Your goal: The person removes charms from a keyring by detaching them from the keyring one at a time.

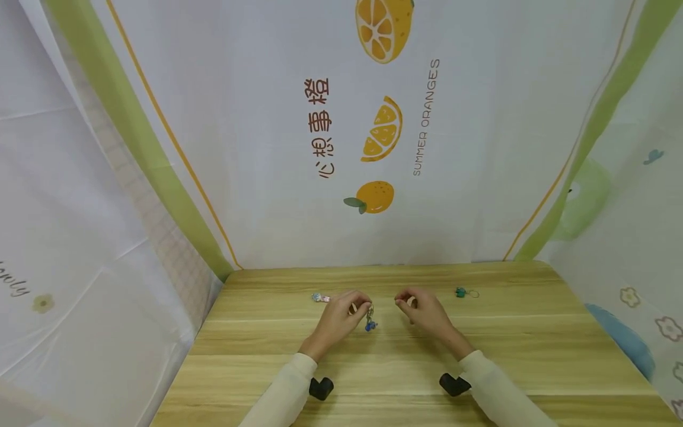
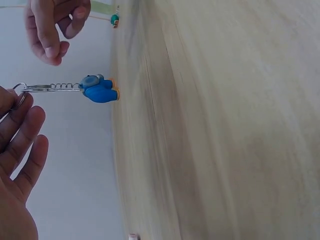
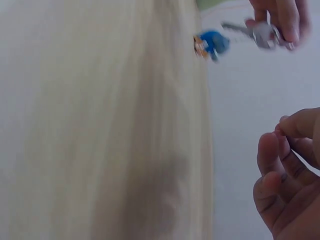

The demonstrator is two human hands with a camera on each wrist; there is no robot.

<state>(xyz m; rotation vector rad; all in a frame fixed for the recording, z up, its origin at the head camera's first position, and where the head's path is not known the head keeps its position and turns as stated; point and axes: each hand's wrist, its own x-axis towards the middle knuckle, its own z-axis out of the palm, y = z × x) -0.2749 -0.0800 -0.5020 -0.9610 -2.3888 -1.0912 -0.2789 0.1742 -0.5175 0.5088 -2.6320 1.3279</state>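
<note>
My left hand (image 1: pixel 340 316) pinches the metal ring of a keychain (image 1: pixel 370 325) between thumb and fingertips. From the ring hangs a short chain ending in a blue figure (image 2: pixel 99 90) with orange feet. The figure dangles above the wooden table. In the right wrist view a blurred grey, key-like metal piece (image 3: pixel 265 36) shows by the ring. My right hand (image 1: pixel 425 312) is raised a little to the right, apart from the keychain. Its thumb and index tips meet, the other fingers are curled, and nothing shows between them.
On the table (image 1: pixel 395 367), a green keychain (image 1: pixel 461 292) lies at the back right, and a small pale blue and pink item (image 1: pixel 320 298) lies at the back left. Printed curtains surround the table. Black camera mounts (image 1: pixel 321 388) sit below both wrists.
</note>
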